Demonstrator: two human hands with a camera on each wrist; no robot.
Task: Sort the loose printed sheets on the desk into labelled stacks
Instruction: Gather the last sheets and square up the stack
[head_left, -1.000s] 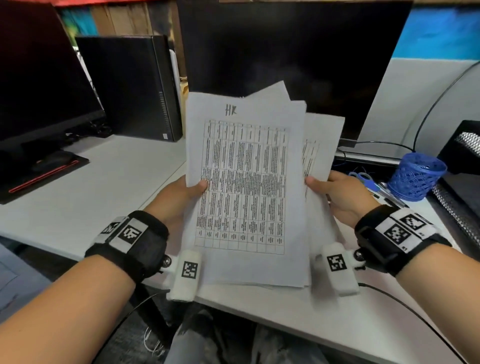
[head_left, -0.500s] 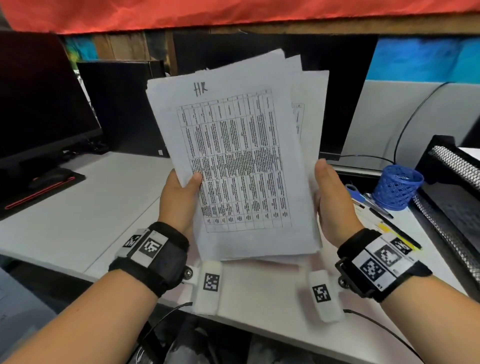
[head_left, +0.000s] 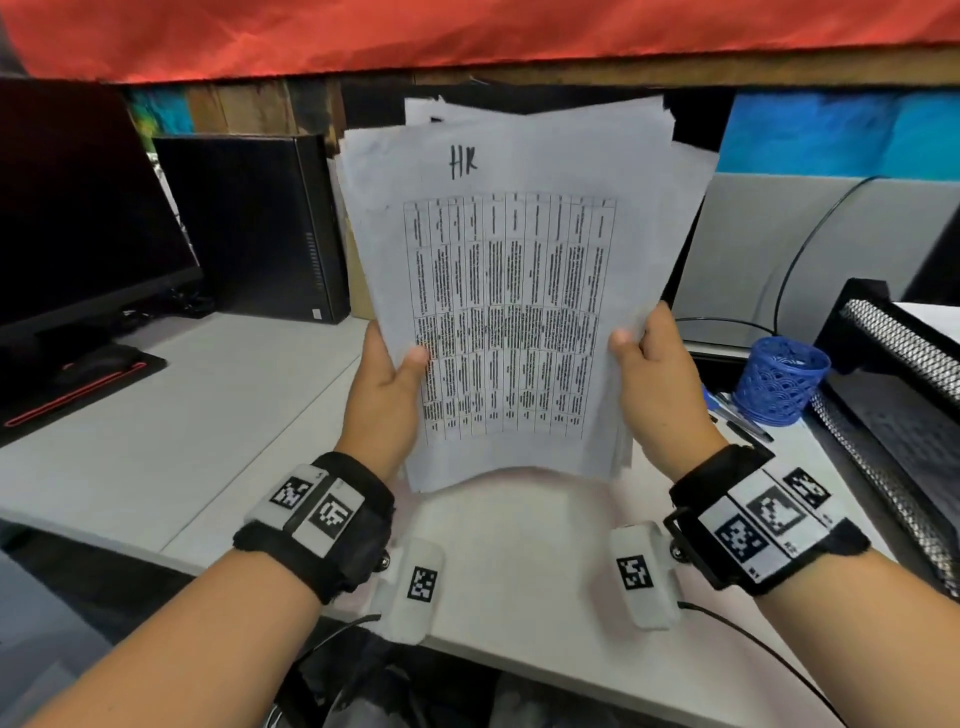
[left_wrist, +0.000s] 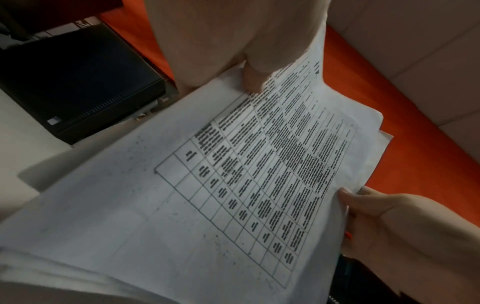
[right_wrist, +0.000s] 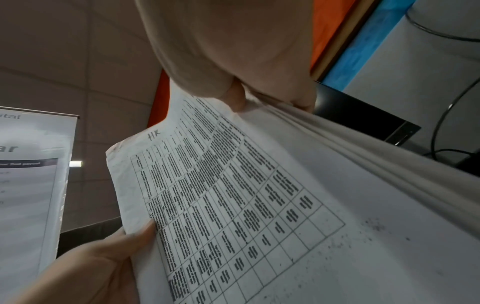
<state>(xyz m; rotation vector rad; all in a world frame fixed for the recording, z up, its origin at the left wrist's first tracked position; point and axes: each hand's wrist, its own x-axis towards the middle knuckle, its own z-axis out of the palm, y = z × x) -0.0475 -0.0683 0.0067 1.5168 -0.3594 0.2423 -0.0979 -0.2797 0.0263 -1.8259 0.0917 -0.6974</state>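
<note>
I hold a bundle of printed sheets (head_left: 511, 291) upright above the white desk (head_left: 208, 415). The front sheet bears a dense table and the handwritten letters "HR" at its top. My left hand (head_left: 389, 389) grips the bundle's lower left edge, thumb on the front. My right hand (head_left: 654, 384) grips the lower right edge, thumb on the front too. Several uneven sheets fan out behind the front one. In the left wrist view the sheets (left_wrist: 233, 195) run from my left thumb (left_wrist: 253, 82) to my right hand (left_wrist: 389, 222). The right wrist view shows the sheets (right_wrist: 259, 205) edge-on.
A dark monitor (head_left: 78, 234) and a black computer case (head_left: 254, 223) stand at the back left. A blue mesh pen cup (head_left: 782, 382) with pens beside it sits at the right. A black mesh tray (head_left: 904, 374) lies at the far right. Cables trail behind.
Both hands have lifted the bundle off the desk and tipped it upright. The sheets, first splayed, have been drawn closer together. My view has tilted up.
</note>
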